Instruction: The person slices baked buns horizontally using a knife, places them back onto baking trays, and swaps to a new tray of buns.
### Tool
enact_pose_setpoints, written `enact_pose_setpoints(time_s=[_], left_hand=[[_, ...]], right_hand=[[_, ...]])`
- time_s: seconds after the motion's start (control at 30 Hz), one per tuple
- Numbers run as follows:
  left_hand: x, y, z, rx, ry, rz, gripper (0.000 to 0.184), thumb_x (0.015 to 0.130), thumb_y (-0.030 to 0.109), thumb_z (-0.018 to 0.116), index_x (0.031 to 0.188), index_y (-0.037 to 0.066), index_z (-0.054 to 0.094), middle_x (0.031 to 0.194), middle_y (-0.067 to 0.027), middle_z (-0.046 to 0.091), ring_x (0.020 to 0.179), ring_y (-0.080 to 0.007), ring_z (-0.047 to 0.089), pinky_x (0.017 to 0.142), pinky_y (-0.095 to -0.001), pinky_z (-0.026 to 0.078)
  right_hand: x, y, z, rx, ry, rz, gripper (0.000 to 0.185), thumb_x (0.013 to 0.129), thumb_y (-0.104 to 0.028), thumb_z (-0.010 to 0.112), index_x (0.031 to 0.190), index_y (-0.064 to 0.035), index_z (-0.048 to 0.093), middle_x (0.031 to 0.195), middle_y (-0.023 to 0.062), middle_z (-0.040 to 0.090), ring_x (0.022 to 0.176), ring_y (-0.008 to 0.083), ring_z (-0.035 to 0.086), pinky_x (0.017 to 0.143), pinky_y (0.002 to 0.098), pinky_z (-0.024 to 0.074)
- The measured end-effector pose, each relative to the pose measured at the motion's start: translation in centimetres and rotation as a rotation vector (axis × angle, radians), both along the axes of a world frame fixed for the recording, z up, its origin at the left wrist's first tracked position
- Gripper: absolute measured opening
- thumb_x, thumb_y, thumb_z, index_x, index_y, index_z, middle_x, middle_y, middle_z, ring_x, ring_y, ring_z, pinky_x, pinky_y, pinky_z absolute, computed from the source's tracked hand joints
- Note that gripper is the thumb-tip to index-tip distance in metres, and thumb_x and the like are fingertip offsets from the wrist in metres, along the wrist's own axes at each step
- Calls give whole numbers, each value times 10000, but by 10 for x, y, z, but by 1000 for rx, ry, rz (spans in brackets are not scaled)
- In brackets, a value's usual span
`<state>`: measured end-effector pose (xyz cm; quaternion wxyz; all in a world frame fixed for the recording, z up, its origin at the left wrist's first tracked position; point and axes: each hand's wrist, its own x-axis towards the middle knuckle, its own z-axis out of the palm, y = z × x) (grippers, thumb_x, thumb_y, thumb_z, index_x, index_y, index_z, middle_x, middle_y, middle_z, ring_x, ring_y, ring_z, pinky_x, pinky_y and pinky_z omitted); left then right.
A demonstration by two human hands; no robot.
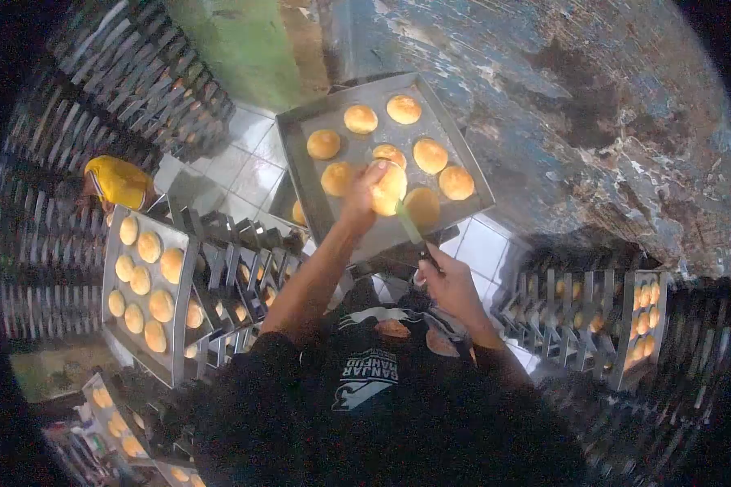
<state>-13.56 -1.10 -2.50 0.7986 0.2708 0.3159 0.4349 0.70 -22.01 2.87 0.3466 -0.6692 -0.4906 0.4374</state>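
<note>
My left hand is closed around a golden bun, lifted above a square metal baking tray. In my right hand is a knife with a dark handle and a pale green blade. The blade's tip touches or overlaps the lower edge of the held bun; whether it is inside the bun I cannot tell. Several round buns lie spread over the tray, among them one bun just right of the blade and another bun near the right rim.
Left of me, a tilted tray of buns sits at the edge of a stack of metal trays. More stacked trays stand at right. A person in a yellow sleeve is at far left. A worn, peeling surface fills the upper right.
</note>
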Motion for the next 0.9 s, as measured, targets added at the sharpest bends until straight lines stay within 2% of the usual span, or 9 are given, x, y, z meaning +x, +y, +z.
enact_pose_setpoints(time_s=[0.07, 0.2, 0.27, 0.37, 0.47, 0.6, 0.7, 0.77, 0.9], left_hand=[[15, -11, -14, 55, -91, 26, 358, 957, 248, 681, 1206, 12, 579, 1042, -87, 684, 889, -195, 704, 757, -338, 595], [11, -1, -9, 46, -52, 113, 356, 965, 257, 669, 1204, 11, 574, 1035, -86, 682, 866, -188, 702, 747, -346, 590], [-4, 4, 6, 25, 74, 109, 313, 998, 330, 616, 1134, 48, 629, 985, -64, 697, 865, -191, 702, 745, -335, 574], [-12, 5, -12, 26, -35, 127, 306, 1009, 336, 601, 1118, 52, 633, 985, -59, 696, 859, -187, 701, 738, -336, 573], [8, -22, -1, 39, 3, 173, 338, 1017, 363, 581, 1123, 44, 620, 977, -66, 693, 854, -202, 705, 735, -353, 584], [0, -12, -12, -43, -3, 207, 351, 1030, 381, 555, 1151, 55, 608, 986, -69, 687, 842, -201, 701, 742, -345, 581], [-17, -7, -16, -58, -53, 212, 361, 1023, 336, 593, 1212, 31, 555, 1079, -79, 659, 945, -206, 688, 789, -372, 569], [-16, -13, -24, -57, -141, 293, 418, 1018, 377, 603, 1231, 23, 540, 1114, -99, 648, 963, -214, 681, 787, -375, 572], [-4, -20, -32, -108, -72, 307, 372, 1036, 399, 552, 1212, 74, 592, 1044, -75, 669, 920, -222, 683, 781, -375, 585]], right_hand=[[-7, 21, -6, 123, 25, -16, 456, 1009, -126, 588, 1449, -26, 517, 823, 64, 681, 652, 88, 566, 591, 255, 487], [-8, 37, -14, 185, 6, 9, 466, 1004, -111, 588, 1454, -20, 508, 812, 67, 681, 636, 90, 551, 583, 251, 478], [-7, 18, -7, 122, -67, 34, 484, 1000, -133, 601, 1460, -19, 501, 791, 59, 679, 613, 91, 543, 566, 256, 474], [-4, 5, -15, 57, 21, 56, 488, 1005, -164, 597, 1460, -16, 499, 781, 48, 675, 596, 92, 538, 565, 256, 477], [-12, 31, -25, 63, -83, 49, 487, 1008, -184, 593, 1463, -32, 505, 794, 45, 675, 587, 90, 537, 559, 257, 476], [-14, 43, -42, 80, 4, 91, 485, 1005, -174, 596, 1465, -47, 510, 793, 41, 667, 579, 87, 532, 550, 254, 470], [-10, 16, -56, 275, -109, 138, 471, 1005, -183, 600, 1450, -47, 526, 786, 37, 660, 583, 83, 534, 540, 251, 465], [-11, 8, -33, -88, -48, 146, 457, 1011, -186, 591, 1436, -29, 530, 772, 30, 650, 594, 82, 536, 543, 249, 459], [-19, 24, -42, -22, 62, 117, 431, 1017, -189, 581, 1411, -18, 546, 753, 17, 643, 587, 76, 522, 538, 252, 449]])
